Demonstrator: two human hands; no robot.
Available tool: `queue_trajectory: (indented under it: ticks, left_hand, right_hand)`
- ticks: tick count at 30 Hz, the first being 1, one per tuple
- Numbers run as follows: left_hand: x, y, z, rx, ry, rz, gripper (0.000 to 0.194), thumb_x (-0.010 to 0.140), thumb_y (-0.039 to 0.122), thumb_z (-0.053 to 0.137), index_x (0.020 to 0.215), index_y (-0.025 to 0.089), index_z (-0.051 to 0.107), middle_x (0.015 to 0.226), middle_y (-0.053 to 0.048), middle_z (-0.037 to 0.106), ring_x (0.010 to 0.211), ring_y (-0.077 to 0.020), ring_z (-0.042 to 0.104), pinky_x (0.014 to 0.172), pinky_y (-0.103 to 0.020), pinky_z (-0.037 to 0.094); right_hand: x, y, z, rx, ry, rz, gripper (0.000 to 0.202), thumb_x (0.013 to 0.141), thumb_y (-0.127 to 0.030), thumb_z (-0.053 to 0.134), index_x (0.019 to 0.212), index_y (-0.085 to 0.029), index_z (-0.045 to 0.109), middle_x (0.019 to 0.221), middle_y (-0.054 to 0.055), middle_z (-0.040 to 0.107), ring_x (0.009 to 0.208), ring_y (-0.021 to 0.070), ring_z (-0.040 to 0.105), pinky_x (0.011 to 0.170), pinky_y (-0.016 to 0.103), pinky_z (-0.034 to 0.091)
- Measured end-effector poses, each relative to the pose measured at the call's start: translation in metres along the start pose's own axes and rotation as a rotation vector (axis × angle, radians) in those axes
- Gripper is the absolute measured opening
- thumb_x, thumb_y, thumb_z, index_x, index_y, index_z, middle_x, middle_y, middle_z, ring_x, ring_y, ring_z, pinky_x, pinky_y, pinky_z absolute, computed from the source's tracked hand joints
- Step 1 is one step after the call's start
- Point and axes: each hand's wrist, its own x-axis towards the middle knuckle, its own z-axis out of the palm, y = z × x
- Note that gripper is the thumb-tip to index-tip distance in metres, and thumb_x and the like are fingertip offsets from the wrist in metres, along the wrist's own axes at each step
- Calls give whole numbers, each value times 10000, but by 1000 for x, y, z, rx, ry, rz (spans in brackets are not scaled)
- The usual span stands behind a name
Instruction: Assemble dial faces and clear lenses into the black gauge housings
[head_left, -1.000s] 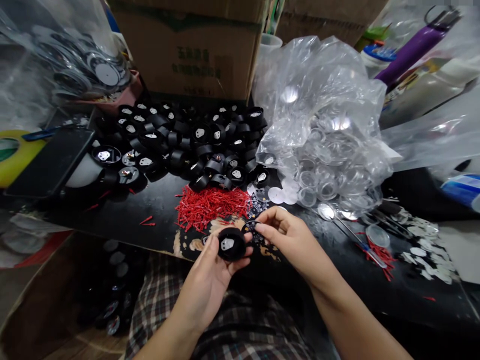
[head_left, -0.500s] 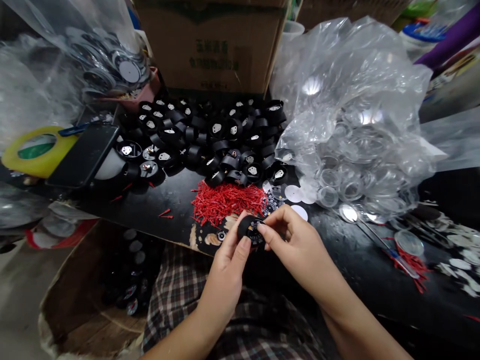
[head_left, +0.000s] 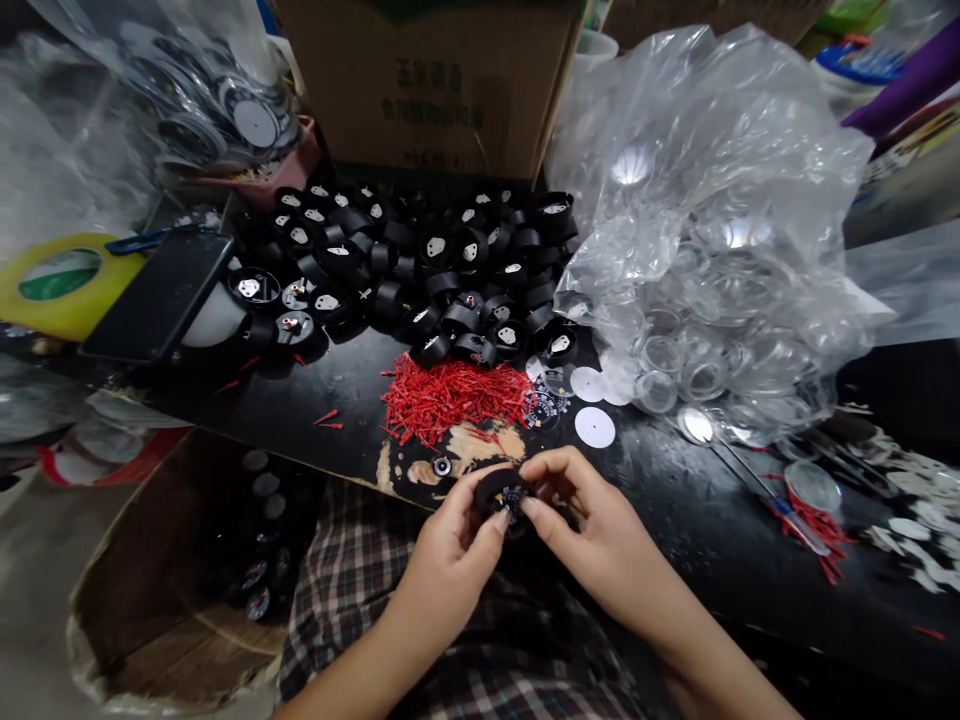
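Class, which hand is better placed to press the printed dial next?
Probably the right hand: its thumb is at the printed dial, while the left hand curls around the black round case.

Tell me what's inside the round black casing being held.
At the mouth of the casing, a black dial with pale markings shows, partly covered by the left hand and right hand. Anything beneath the dial is hidden.

Held casing (head_left: 493,486) by the table's (head_left: 281,400) near edge; behind it pointers (head_left: 450,395), then heaped casings (head_left: 439,248), then a carton (head_left: 420,100); phone (head_left: 161,295) left of the heap, bagged covers (head_left: 705,290) right
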Motion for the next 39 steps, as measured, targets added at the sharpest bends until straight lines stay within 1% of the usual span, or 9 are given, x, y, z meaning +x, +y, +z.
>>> queue_trajectory:
  ticks: [2, 5, 8, 10, 18, 23, 28, 35, 39]
  left_hand:
    - [-1, 3, -7, -32, 60, -10, 279, 833, 264, 627, 1111, 241, 645, 1153, -33, 692, 1097, -225, 625, 971, -351, 493]
    - [1, 7, -14, -144, 194, -10, 271, 831, 314, 636, 1086, 222, 638, 1123, -40, 696, 1024, -228, 653, 876, -349, 546]
    - [2, 11, -14, -249, 256, -17, 254, 833, 299, 640, 1068, 203, 632, 1118, -46, 696, 1034, -222, 652, 890, -344, 537]
    - [3, 13, -13, -323, 274, -26, 259, 848, 279, 624, 1097, 212, 613, 1130, -47, 694, 1059, -219, 646, 900, -347, 532]
    - [12, 20, -5, -657, 51, -204, 226, 902, 279, 533, 1081, 181, 629, 1176, -89, 696, 1039, -249, 674, 965, -459, 497]
    - [13, 19, 2, -618, 127, -88, 217, 899, 251, 539, 1036, 135, 661, 1079, -107, 736, 1080, -225, 657, 1026, -401, 461]
    - [4, 12, 7, -468, 160, 46, 228, 886, 265, 574, 1102, 232, 639, 1186, -31, 689, 1173, -210, 595, 1021, -364, 464]
    - [12, 13, 3, -328, 231, 90, 378, 879, 314, 586, 1252, 319, 527, 1201, -12, 664, 1136, -199, 608, 1025, -368, 441]
    - [22, 5, 7, -252, 154, 49, 310, 862, 297, 605, 1171, 313, 590, 1137, 14, 661, 1114, -180, 595, 1003, -330, 448]
  right_hand:
    - [8, -2, -2, -98, -19, -67, 103, 900, -232, 502, 976, -227, 571, 922, 23, 647, 840, 166, 611, 756, 309, 477]
    - [31, -5, 1, -502, 40, -131, 127, 896, -212, 492, 871, -208, 617, 891, 49, 661, 848, 216, 598, 763, 373, 422]
    - [51, -5, 10, -886, 77, -127, 128, 869, -202, 503, 799, -181, 608, 848, 84, 658, 819, 259, 591, 723, 399, 379]
    - [57, -5, 14, -960, 84, -137, 132, 861, -199, 501, 769, -178, 594, 822, 89, 657, 804, 263, 590, 709, 395, 367]
    - [38, -7, 6, -368, 95, -149, 68, 854, -192, 541, 801, -209, 580, 799, 16, 637, 761, 174, 573, 701, 324, 415]
    - [29, -7, 2, -351, 110, -189, 57, 872, -207, 548, 869, -213, 605, 865, 30, 634, 828, 188, 574, 741, 339, 425]
    - [27, -8, 3, -377, 104, -162, 45, 869, -236, 566, 836, -210, 579, 840, 30, 615, 813, 193, 564, 713, 333, 423]
    - [21, -19, 2, -170, 69, -144, 90, 870, -173, 534, 793, -215, 552, 773, -15, 563, 718, 135, 532, 650, 270, 417]
    - [21, -22, 4, -216, 38, -184, 107, 905, -202, 504, 814, -212, 557, 800, -8, 549, 737, 139, 521, 681, 292, 397]
